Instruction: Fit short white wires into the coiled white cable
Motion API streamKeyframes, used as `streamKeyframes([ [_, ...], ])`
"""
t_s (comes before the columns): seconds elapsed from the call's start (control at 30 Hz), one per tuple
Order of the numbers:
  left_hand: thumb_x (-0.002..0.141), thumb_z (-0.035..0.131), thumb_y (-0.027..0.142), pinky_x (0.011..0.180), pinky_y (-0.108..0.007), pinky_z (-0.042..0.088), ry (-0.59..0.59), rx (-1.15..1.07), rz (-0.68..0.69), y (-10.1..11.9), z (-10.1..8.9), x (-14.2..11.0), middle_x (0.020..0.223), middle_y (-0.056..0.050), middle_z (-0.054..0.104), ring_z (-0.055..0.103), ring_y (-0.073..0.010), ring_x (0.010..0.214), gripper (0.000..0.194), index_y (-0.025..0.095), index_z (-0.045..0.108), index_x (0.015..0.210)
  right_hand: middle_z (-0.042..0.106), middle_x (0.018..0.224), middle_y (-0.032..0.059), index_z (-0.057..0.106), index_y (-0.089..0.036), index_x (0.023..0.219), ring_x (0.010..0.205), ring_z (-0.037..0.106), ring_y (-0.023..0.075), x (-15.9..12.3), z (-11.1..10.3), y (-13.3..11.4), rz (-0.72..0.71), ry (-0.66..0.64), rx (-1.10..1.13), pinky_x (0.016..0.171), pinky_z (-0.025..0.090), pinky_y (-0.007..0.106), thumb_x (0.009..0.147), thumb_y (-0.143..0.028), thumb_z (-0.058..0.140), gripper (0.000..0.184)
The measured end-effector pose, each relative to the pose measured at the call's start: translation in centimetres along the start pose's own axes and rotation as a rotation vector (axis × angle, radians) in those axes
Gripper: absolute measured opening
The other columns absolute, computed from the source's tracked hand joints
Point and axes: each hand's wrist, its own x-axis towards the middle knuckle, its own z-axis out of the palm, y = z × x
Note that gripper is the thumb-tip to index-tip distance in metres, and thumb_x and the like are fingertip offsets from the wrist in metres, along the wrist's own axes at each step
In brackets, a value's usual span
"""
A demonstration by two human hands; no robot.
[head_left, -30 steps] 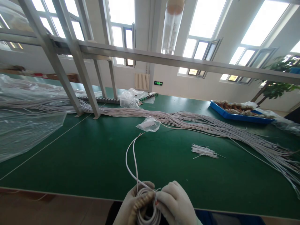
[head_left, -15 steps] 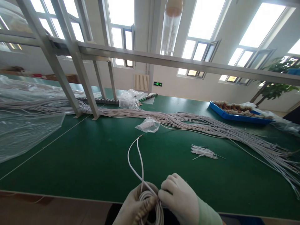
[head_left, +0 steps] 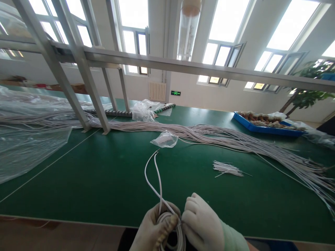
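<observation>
My left hand (head_left: 159,226), in a pale work glove with dark smudges, is wrapped round a coil of white cable (head_left: 180,234) at the table's front edge. From the top of the coil two cable ends cross and reach forward over the table, their tips close together. My right hand (head_left: 202,221), gloved in white with a pale green cuff, is closed against the right side of the coil. Whatever its fingertips pinch there is hidden. Ahead and to the right lies a pile of short thin white strips (head_left: 227,168).
A long bundle of loose cables (head_left: 183,130) runs across the green table (head_left: 104,181). Beyond the cable tips lies a small clear bag (head_left: 165,139). A blue tray (head_left: 269,130) stands at back right, plastic sheeting (head_left: 28,150) at left. Metal frame posts (head_left: 91,87) rise at left.
Both hands and the coil have shifted slightly to the right in view. My right hand's fingers have curled further round, still against the coil.
</observation>
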Motion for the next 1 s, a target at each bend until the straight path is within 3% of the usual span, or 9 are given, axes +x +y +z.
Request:
streamKeyframes([
  [0.07, 0.074, 0.085, 0.054, 0.074, -0.033, 0.045, 0.036, 0.164, 0.096, 0.0, 0.2, 0.0, 0.081, -0.005, 0.069, 0.059, -0.0196, 0.074, 0.041, 0.019, 0.074, 0.094, 0.05, 0.075, 0.0012, 0.047, -0.02, 0.075, 0.069, 0.046, 0.0169, -0.2, 0.8, 0.0, 0.227, 0.005, 0.213, 0.066, 0.034, 0.032, 0.092, -0.019, 0.039, 0.019],
  [0.2, 0.086, 0.073, 0.05, 0.08, -0.035, 0.047, 0.112, 0.563, 0.335, 0.2, 1.0, -0.2, 0.09, -0.008, 0.074, 0.065, -0.0263, 0.084, 0.025, 0.026, 0.078, 0.09, 0.041, 0.061, -0.0037, 0.042, -0.023, 0.063, 0.057, 0.039, 0.014, 0.0, 2.9, 0.1, 0.894, -0.104, 0.762, 0.054, 0.028, 0.027, 0.085, -0.031, 0.05, 0.025],
  [0.3, 0.089, 0.068, 0.046, 0.079, -0.035, 0.046, 0.112, 0.657, 0.425, 0.2, 1.1, -0.1, 0.09, -0.009, 0.074, 0.066, -0.0282, 0.086, 0.023, 0.027, 0.079, 0.085, 0.032, 0.049, -0.0086, 0.043, -0.025, 0.063, 0.041, 0.027, 0.0109, 0.4, 3.5, 0.4, 1.077, -0.213, 1.0, 0.041, 0.021, 0.026, 0.084, -0.039, 0.048, 0.026],
  [0.43, 0.076, 0.081, 0.056, 0.061, -0.028, 0.038, 0.198, 0.33, 0.206, 0.2, -0.1, 0.5, 0.071, -0.001, 0.062, 0.052, -0.0174, 0.064, 0.036, 0.022, 0.073, 0.086, 0.043, 0.056, -0.0062, 0.051, -0.022, 0.075, 0.046, 0.037, 0.0115, 0.3, 1.8, 0.5, 0.886, -0.103, 0.98, 0.045, 0.029, 0.024, 0.095, -0.052, 0.046, 0.036],
  [0.53, 0.07, 0.087, 0.055, 0.06, -0.026, 0.035, 0.209, 0.091, 0.131, 0.3, -0.6, 0.6, 0.071, 0.001, 0.06, 0.048, -0.0146, 0.064, 0.044, 0.018, 0.073, 0.09, 0.055, 0.083, 0.0025, 0.06, -0.019, 0.098, 0.069, 0.051, 0.0173, 0.0, 0.5, 0.5, 0.544, 0.066, 0.614, 0.062, 0.043, 0.03, 0.099, -0.047, 0.05, 0.03],
  [0.63, 0.071, 0.087, 0.054, 0.066, -0.028, 0.04, 0.176, -0.001, 0.132, 0.6, -0.4, 0.4, 0.074, 0.0, 0.063, 0.052, -0.0161, 0.069, 0.044, 0.018, 0.072, 0.091, 0.056, 0.103, 0.0087, 0.062, -0.021, 0.108, 0.085, 0.054, 0.0221, -0.2, 0.6, 0.8, 0.309, 0.065, 0.336, 0.072, 0.047, 0.035, 0.103, -0.042, 0.048, 0.027],
  [0.77, 0.07, 0.088, 0.054, 0.066, -0.027, 0.039, 0.157, -0.001, 0.102, 1.0, 0.3, -0.1, 0.074, 0.001, 0.061, 0.052, -0.0157, 0.069, 0.045, 0.017, 0.073, 0.092, 0.057, 0.098, 0.0076, 0.062, -0.022, 0.101, 0.085, 0.054, 0.0223, 0.1, 1.2, 1.2, 0.179, 0.055, 0.224, 0.072, 0.047, 0.035, 0.109, -0.046, 0.035, 0.037],
  [0.9, 0.072, 0.088, 0.049, 0.068, -0.027, 0.04, 0.095, -0.064, 0.104, 1.3, 0.5, -0.4, 0.074, 0.0, 0.062, 0.052, -0.0156, 0.071, 0.036, 0.019, 0.074, 0.088, 0.057, 0.096, 0.0065, 0.06, -0.022, 0.109, 0.08, 0.054, 0.02, 0.5, 1.0, 1.5, 0.104, 0.147, 0.211, 0.067, 0.045, 0.032, 0.109, -0.048, 0.037, 0.036],
  [1.0, 0.072, 0.088, 0.048, 0.069, -0.027, 0.04, 0.082, -0.085, 0.099, 1.3, 0.5, -0.3, 0.074, 0.0, 0.063, 0.052, -0.0162, 0.072, 0.035, 0.019, 0.074, 0.085, 0.058, 0.092, 0.0056, 0.061, -0.021, 0.098, 0.077, 0.053, 0.0193, 0.6, 0.8, 1.1, 0.091, 0.115, 0.195, 0.066, 0.041, 0.032, 0.109, -0.043, 0.037, 0.034],
])
